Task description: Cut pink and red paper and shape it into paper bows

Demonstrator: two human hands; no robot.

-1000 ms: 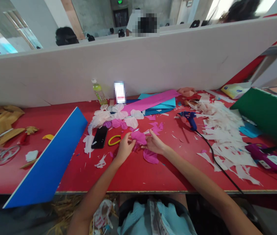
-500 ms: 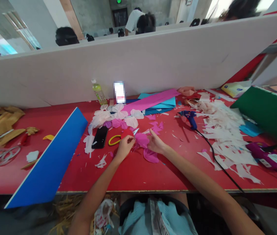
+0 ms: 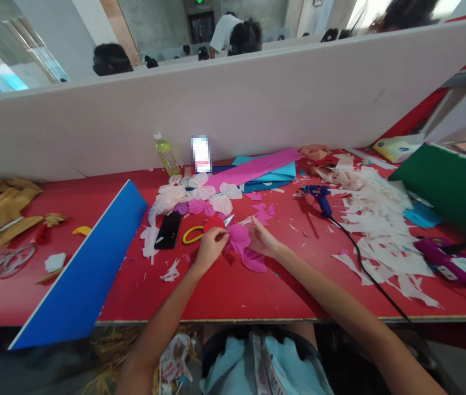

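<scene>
My left hand [image 3: 211, 247] pinches the edge of a crumpled pink crepe-paper flower [image 3: 240, 243], and a small red paper piece [image 3: 214, 223] with a pale pointed tip stands just above its fingers. My right hand [image 3: 263, 241] grips the flower's other side, with the index finger raised. A yellow loop [image 3: 192, 236] lies just left of my left hand, and its exact kind is hidden. Beyond my hands lie several pale and pink paper flowers [image 3: 202, 192].
A black phone [image 3: 168, 230] and scattered paper scraps [image 3: 381, 230] lie on the red table [image 3: 233, 296]. A blue glue gun [image 3: 319, 198] trails a black cord. A blue board [image 3: 80, 263], green board [image 3: 450, 186] and white partition [image 3: 233, 109] stand around the table.
My hands have come closer together, and the pink paper is now gathered between them. The red piece has appeared above my left hand.
</scene>
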